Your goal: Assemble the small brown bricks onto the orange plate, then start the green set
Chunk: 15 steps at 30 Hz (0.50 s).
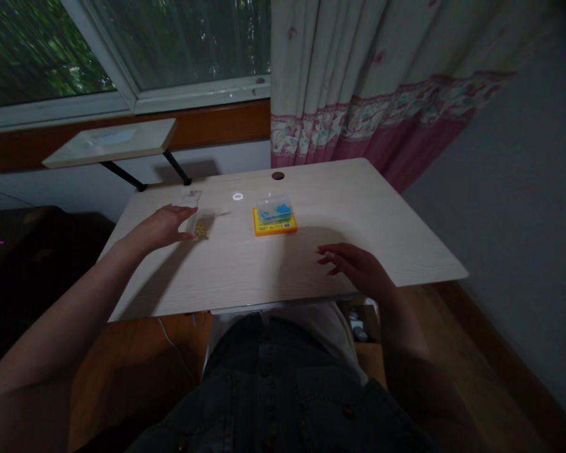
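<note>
My left hand (163, 228) lies on the light wooden table (358, 207) with fingers stretched out, their tips touching a small clear bag of yellow bits (199, 230). My right hand (353, 264) hovers over the table's near edge, fingers loosely spread and holding nothing. Between them, further back, a yellow box (274, 224) carries a clear plastic case with blue pieces (274, 207) on top. Another small clear packet (190, 196) lies just beyond my left hand.
A round cable hole (278, 175) is at the table's far edge. A small shelf on black brackets (110, 142) sticks out under the window at left. A patterned curtain (358, 94) hangs behind the table, a grey wall at right.
</note>
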Each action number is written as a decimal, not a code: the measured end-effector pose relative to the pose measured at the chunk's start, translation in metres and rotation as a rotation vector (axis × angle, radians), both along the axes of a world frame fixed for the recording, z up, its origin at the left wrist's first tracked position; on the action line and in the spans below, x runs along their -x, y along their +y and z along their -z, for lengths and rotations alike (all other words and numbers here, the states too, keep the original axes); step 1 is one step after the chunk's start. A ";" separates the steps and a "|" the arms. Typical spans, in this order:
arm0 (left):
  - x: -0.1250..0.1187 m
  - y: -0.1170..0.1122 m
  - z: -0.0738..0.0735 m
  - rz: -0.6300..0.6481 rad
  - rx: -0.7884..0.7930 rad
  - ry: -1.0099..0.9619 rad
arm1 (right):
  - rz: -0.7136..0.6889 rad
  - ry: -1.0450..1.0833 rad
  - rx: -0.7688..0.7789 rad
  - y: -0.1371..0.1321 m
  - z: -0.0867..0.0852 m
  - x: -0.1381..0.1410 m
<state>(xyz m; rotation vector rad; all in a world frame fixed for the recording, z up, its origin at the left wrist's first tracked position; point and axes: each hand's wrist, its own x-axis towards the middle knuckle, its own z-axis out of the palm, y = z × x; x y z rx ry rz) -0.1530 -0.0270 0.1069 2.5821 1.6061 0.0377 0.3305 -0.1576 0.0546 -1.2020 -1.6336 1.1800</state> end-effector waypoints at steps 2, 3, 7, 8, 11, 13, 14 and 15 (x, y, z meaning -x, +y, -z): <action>-0.002 0.002 -0.004 0.001 -0.001 0.024 | 0.011 0.000 -0.004 -0.002 -0.001 -0.001; -0.001 0.002 -0.006 -0.001 -0.006 0.028 | 0.020 -0.001 -0.004 -0.003 -0.002 -0.001; 0.007 0.003 -0.017 -0.036 -0.077 -0.037 | 0.044 -0.009 0.005 -0.007 -0.005 -0.001; 0.010 0.002 -0.019 -0.057 -0.089 -0.063 | 0.048 -0.012 0.007 -0.008 -0.005 -0.001; 0.015 -0.005 -0.024 -0.103 -0.081 -0.108 | 0.049 -0.019 0.010 -0.009 -0.005 -0.002; 0.018 -0.010 -0.025 -0.105 -0.102 -0.118 | 0.043 -0.016 0.004 -0.007 -0.004 -0.002; 0.020 -0.013 -0.025 -0.103 -0.129 -0.127 | 0.040 -0.012 -0.001 -0.006 -0.004 -0.002; 0.023 -0.016 -0.024 -0.102 -0.162 -0.146 | 0.039 -0.007 -0.007 -0.005 -0.005 -0.001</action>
